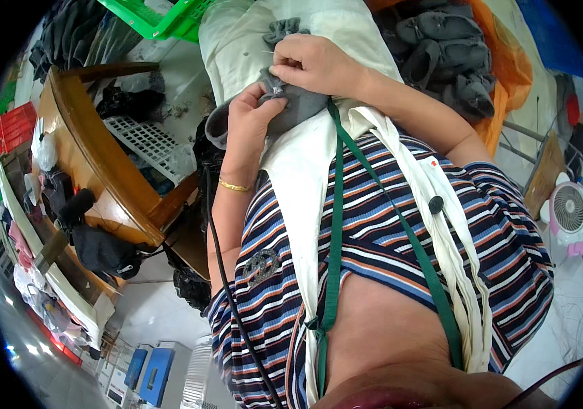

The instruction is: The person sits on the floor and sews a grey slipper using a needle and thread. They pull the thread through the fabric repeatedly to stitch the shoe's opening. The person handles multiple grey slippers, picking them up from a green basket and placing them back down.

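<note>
- Chin [393, 376] and striped shirt [502, 225] lie nearest the lens, on the body side of both hands; the lower edge cuts off the chin.
- Left hand [254, 112] pinches a grey piece [305, 103] between thumb and fingers; the piece lies under and between the hands, over white cloth [233, 68].
- Right hand [312, 65], just beyond and to the right of the left, is closed in a pinch at the piece.
- Stitching seems in hand; the next pull would call for a firm left pinch.
- Beside the right fingers shows a pale line [267, 52], too fine to tell needle from thread; exactly what those fingertips grip is hidden.
</note>
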`<state>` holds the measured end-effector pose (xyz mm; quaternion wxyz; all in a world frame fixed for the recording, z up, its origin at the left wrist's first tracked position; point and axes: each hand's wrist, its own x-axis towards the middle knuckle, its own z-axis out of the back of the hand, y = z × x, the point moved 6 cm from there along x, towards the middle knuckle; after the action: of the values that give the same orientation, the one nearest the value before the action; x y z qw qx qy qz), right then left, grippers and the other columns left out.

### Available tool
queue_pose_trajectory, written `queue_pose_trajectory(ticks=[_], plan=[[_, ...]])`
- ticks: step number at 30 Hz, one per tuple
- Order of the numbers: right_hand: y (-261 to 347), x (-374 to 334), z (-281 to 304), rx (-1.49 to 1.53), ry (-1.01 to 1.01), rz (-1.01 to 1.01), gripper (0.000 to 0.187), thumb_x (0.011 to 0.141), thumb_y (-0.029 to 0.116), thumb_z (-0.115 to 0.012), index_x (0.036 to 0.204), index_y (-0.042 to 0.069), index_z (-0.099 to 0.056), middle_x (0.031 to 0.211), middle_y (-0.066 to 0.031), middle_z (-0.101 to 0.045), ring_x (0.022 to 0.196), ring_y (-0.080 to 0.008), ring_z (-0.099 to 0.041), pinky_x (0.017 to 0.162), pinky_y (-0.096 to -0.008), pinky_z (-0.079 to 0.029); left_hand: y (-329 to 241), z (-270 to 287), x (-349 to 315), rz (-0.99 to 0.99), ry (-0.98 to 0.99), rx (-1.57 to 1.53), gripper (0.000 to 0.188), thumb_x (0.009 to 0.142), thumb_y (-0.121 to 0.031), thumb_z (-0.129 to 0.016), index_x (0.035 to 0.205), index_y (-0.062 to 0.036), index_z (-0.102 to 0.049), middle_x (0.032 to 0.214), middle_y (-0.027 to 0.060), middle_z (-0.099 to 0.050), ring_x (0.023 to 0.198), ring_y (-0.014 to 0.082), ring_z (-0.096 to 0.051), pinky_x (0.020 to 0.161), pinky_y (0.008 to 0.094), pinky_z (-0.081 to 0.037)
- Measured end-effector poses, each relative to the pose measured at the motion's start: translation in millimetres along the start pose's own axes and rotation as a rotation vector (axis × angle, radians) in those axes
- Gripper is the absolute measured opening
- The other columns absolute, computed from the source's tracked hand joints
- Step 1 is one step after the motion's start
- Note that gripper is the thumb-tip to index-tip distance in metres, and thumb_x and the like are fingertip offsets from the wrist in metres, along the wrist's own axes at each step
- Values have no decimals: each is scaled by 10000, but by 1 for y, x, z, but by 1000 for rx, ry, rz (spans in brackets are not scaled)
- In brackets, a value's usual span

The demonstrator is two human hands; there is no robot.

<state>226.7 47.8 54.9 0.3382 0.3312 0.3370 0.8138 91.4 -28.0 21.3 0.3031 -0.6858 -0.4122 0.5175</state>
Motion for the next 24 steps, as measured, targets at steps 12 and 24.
queue_pose_trajectory(ticks=[12,24], plan=[[15,4,12,-7,-193,72,109,890,130,-657,942,35,-643,841,-104,-605,740,-256,-605,657,-328,-486,11,13,-1,-60,14,-330,125,948,-83,-605,1010,4,-670,948,15,-688,844,76,-612,797,211,-469],[17,0,18,35,-133,-7,155,922,132,-643,1029,20,-632,904,-98,-621,780,-202,-628,715,-275,-514,1,6,-8,-78,-4,-402,95,951,-89,-599,1003,-33,-654,931,19,-698,824,76,-641,788,219,-497]])
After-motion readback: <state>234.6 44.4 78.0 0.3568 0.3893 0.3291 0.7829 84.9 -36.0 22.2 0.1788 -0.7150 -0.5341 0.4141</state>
